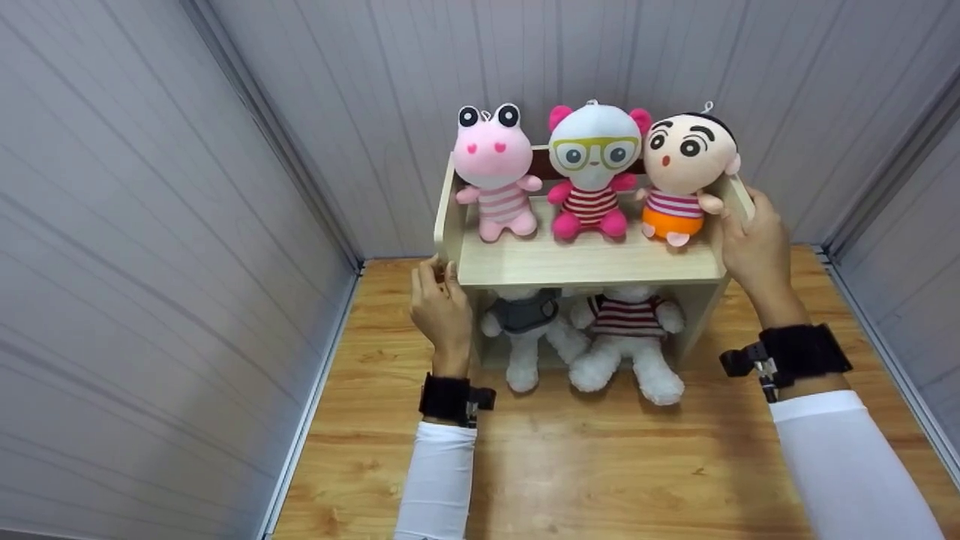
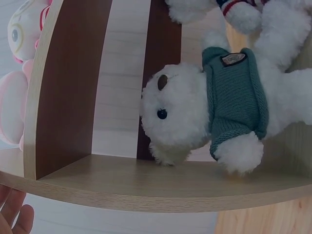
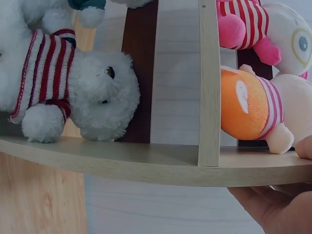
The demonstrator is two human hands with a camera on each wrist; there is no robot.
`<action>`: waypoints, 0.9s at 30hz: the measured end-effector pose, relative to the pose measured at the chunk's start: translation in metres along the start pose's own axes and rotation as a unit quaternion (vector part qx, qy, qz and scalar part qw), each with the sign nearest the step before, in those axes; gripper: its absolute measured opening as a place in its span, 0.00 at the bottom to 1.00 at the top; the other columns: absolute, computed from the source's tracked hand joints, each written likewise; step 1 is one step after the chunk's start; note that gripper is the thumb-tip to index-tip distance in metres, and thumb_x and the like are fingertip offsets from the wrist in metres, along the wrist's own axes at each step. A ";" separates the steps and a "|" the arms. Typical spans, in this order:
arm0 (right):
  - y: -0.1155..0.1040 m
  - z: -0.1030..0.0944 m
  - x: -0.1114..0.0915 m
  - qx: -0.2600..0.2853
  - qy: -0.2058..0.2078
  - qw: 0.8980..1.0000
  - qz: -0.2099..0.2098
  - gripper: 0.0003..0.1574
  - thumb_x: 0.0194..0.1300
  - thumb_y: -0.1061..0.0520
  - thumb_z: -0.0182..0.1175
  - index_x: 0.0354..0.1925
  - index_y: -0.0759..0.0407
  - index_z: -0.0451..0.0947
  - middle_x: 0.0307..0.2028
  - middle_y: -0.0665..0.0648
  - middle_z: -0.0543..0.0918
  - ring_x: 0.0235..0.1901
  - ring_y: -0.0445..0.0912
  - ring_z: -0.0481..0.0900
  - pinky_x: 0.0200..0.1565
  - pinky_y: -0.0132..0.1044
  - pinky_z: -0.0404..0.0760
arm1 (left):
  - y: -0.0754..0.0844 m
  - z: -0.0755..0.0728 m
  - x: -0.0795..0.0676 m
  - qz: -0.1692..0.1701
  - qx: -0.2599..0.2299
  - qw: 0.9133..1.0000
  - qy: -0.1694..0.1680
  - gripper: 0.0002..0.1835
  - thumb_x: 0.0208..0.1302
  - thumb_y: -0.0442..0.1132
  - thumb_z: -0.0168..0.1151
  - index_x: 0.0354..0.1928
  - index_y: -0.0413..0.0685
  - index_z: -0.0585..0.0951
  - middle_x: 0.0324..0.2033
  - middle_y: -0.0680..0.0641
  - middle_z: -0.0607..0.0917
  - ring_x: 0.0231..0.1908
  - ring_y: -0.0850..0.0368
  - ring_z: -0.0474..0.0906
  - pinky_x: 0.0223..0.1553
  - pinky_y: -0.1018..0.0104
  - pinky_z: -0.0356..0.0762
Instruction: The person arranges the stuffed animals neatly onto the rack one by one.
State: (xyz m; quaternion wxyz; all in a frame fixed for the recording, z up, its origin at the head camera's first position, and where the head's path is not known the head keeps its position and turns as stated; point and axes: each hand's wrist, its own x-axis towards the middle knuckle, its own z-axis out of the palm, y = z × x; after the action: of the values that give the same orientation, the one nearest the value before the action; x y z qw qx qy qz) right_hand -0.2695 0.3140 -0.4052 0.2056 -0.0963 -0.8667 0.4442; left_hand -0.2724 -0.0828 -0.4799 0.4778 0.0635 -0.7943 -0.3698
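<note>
A small wooden shelf point(image 1: 585, 264) with two levels stands on the floor. My right hand point(image 1: 757, 240) grips its right side panel point(image 3: 180, 174), thumb on the inner side and fingers outside. At the left side panel point(image 2: 136, 197), my left hand point(image 1: 441, 306) touches the outer face near the front edge, with no finger inside. Three plush toys sit on top: a pink frog point(image 1: 493, 161), a panda with yellow glasses point(image 1: 592, 161) and a cartoon boy point(image 1: 686, 169) in orange shorts. Below are two white plush bears, one in a green-grey sweater point(image 2: 236, 92), one in a striped shirt point(image 3: 48, 70).
Wood-grain floor point(image 1: 585, 465) lies in front of the shelf. A pale panelled wall point(image 1: 397, 82) rises behind it, with further walls at the left point(image 1: 150, 262) and right point(image 1: 900, 225). The lower bears' legs stick out past the shelf's front.
</note>
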 end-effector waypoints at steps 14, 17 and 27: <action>0.017 0.010 -0.022 0.034 0.021 0.999 0.009 0.35 0.77 0.46 0.48 0.69 0.70 0.66 0.59 0.75 0.78 0.58 0.64 0.75 0.62 0.59 0.70 | -0.001 0.000 0.000 -0.002 0.004 1.000 -0.005 0.11 0.70 0.42 0.65 0.46 0.42 0.82 0.35 0.42 0.83 0.35 0.47 0.84 0.36 0.52 0.80; 0.030 0.017 -0.032 0.011 0.012 1.000 0.021 0.36 0.78 0.43 0.46 0.65 0.72 0.68 0.55 0.77 0.79 0.53 0.66 0.76 0.57 0.62 0.72 | -0.001 0.000 0.000 -0.003 0.005 1.000 -0.004 0.10 0.69 0.41 0.65 0.46 0.42 0.83 0.35 0.42 0.83 0.35 0.47 0.84 0.36 0.52 0.81; 0.063 0.033 -0.065 0.012 -0.006 1.000 0.007 0.34 0.81 0.45 0.41 0.67 0.71 0.64 0.55 0.78 0.78 0.53 0.70 0.74 0.56 0.68 0.67 | 0.000 0.000 0.000 -0.003 0.004 1.000 -0.006 0.10 0.70 0.41 0.65 0.45 0.42 0.83 0.35 0.43 0.83 0.36 0.47 0.84 0.37 0.53 0.80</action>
State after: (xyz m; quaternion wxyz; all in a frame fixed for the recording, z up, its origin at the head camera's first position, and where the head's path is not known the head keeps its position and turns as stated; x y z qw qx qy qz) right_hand -0.2267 0.3042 -0.4912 0.1988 -0.0971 -0.8619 0.4563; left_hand -0.2724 -0.0833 -0.4796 0.4716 0.0653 -0.7984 -0.3685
